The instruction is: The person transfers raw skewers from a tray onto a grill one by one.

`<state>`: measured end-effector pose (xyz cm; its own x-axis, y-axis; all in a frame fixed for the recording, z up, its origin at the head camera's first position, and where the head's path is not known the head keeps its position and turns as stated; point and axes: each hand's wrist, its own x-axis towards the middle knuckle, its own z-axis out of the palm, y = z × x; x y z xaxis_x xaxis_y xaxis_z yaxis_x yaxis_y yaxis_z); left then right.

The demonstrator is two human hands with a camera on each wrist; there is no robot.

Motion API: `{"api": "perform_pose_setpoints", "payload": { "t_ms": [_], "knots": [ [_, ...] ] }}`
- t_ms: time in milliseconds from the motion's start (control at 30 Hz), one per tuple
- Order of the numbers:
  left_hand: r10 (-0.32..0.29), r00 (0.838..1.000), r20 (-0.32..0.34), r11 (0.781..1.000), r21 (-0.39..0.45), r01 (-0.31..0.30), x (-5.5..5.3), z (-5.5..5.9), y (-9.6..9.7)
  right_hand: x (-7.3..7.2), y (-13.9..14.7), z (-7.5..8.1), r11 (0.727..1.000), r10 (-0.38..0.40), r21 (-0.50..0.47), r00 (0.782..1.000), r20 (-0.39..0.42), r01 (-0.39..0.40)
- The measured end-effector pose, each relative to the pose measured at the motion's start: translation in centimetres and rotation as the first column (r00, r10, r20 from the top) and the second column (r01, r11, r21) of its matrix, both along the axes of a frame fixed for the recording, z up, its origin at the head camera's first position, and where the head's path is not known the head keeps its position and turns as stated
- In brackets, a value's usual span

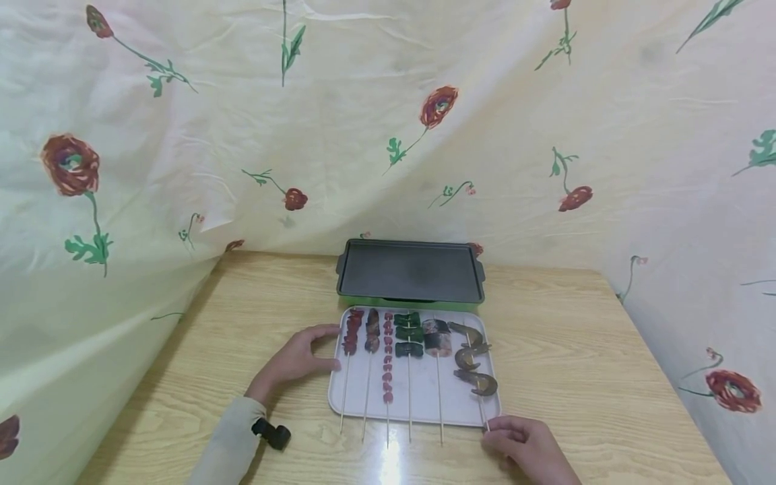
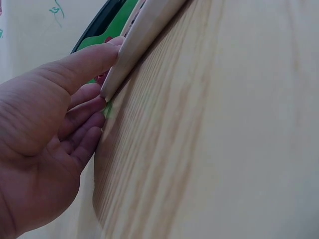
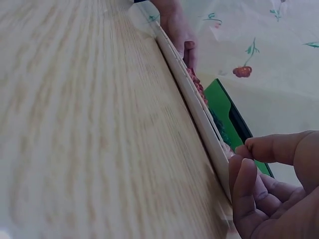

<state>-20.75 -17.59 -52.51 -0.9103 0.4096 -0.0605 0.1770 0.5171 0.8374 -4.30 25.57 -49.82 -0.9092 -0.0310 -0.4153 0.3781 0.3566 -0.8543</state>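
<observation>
Left hand (image 1: 297,357), relaxed, touches the left edge of the white rectangular tray (image 1: 424,397), seemingly steadying it, while the right hand (image 1: 524,441) pinches the brown three-shrimp skewer (image 1: 483,385), along the tray's right side, by its bare wooden end, presumably for clean purchase.

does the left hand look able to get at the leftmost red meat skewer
Probably yes: the left hand is at the left rim of the white tray, beside the leftmost red meat skewer; only that low rim seems to stand between them.
</observation>
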Motion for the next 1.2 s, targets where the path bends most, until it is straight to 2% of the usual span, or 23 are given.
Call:
{"api": "perform_pose_setpoints", "payload": {
  "t_ms": [167,467,600,800,967,1033,1200],
  "knots": [
    [-0.001,1.0,0.004,1.0,-0.001,0.001,0.0,0.1,0.0,0.2,0.2,-0.1,0.999,0.012,-0.045,1.0,0.006,-0.012],
    [-0.011,1.0,0.006,1.0,0.002,0.011,-0.1,0.2,0.0,0.6,-0.2,0.2,0.999,-0.008,0.037,0.999,-0.05,0.01],
    [-0.017,1.0,0.005,1.0,0.002,0.017,-0.1,0.2,0.0,0.9,-0.2,0.5,0.999,-0.008,0.041,0.997,-0.083,0.011],
    [-0.011,1.0,0.009,1.0,-0.011,0.011,0.0,0.2,0.0,1.3,0.1,1.4,0.998,0.041,0.046,0.99,-0.133,-0.035],
    [-0.009,1.0,0.008,1.0,-0.012,0.009,0.0,0.2,0.0,1.4,0.4,2.5,0.999,0.046,0.025,0.991,-0.124,-0.043],
    [-0.009,1.0,0.009,1.0,-0.012,0.01,0.0,0.1,0.0,1.3,0.5,2.9,0.999,0.038,0.019,0.992,-0.121,-0.036],
    [-0.013,1.0,0.004,1.0,-0.008,0.013,0.0,0.1,0.0,0.5,0.6,3.8,0.998,0.042,0.048,0.983,-0.177,-0.034]
  ]
}}
